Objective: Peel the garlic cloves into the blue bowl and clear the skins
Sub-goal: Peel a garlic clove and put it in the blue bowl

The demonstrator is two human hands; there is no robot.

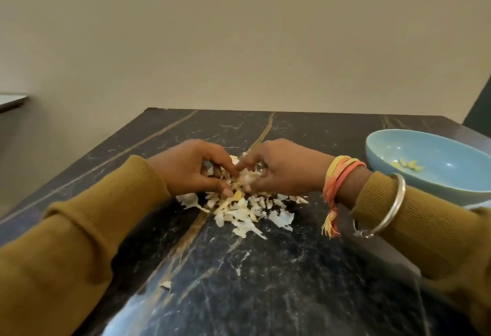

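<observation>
left grip [191, 168], right grip [281, 168]: pinching clove [248, 179] | blue bowl [438, 149] at table [292, 282] right edge

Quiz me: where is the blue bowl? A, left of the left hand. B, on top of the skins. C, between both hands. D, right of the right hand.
D: the blue bowl stands on the table to the right of the right hand, apart from the skins pile.
</observation>
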